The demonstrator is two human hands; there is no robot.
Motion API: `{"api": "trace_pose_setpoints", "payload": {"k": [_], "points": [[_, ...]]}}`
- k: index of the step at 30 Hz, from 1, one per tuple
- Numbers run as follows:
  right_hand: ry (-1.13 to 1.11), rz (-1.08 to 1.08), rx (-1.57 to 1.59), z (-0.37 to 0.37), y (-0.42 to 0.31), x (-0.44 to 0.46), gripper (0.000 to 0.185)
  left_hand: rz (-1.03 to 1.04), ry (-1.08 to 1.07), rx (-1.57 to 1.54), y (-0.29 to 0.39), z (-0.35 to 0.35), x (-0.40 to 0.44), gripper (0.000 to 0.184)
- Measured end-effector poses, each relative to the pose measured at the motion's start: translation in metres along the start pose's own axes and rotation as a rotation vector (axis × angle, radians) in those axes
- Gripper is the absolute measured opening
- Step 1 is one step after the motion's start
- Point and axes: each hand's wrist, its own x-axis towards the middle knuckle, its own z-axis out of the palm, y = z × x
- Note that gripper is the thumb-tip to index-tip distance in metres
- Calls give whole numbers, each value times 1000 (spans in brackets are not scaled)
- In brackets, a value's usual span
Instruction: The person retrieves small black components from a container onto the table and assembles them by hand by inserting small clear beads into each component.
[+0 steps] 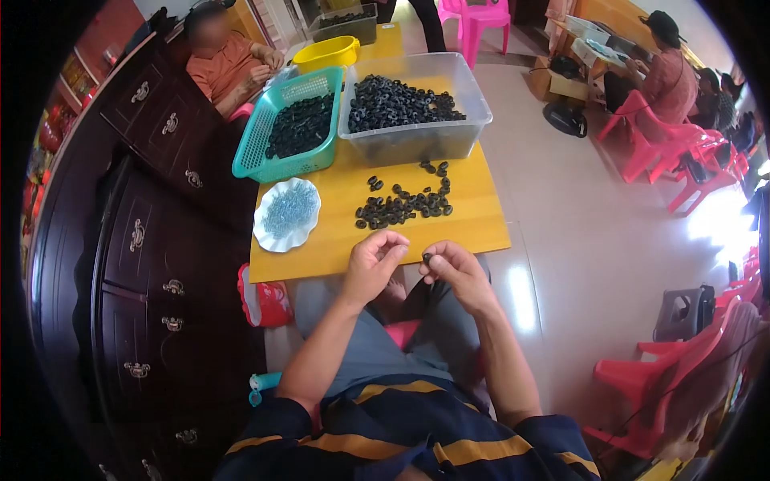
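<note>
Between the thumb and fingers of my right hand (455, 271) is a small black ring-shaped part (427, 258). My left hand (377, 263) is beside it, thumb and forefinger pinched together; whatever is between them is too small to make out. Both hands hover over the near edge of the yellow table (321, 260). Just beyond them lies a loose spread of black ring-shaped parts (393, 210). A white scalloped dish (261, 228) to the left holds many small clear pieces.
Behind the loose parts stand a clear plastic bin (409, 148) and a green basket (241, 164), both filled with black parts. Farther back is a yellow basin (325, 53). A person (228, 64) sits at the far left. Dark drawers (136, 272) line the left side; pink chairs (642, 377) stand right.
</note>
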Motion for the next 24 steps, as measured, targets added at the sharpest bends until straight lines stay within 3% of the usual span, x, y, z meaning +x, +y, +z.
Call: {"api": "trace_pose_setpoints", "payload": {"k": [5,17,24], "points": [[-52,9,-30,4,5,-1,16,-103,14,-109,-2,-2,-12,10],[-43,-57,-122,3,7,2,13,32,29,54,10,8,-15,10],[-28,-68,-131,1,9,2,13,-11,-14,-8,17,9,-16,7]]}}
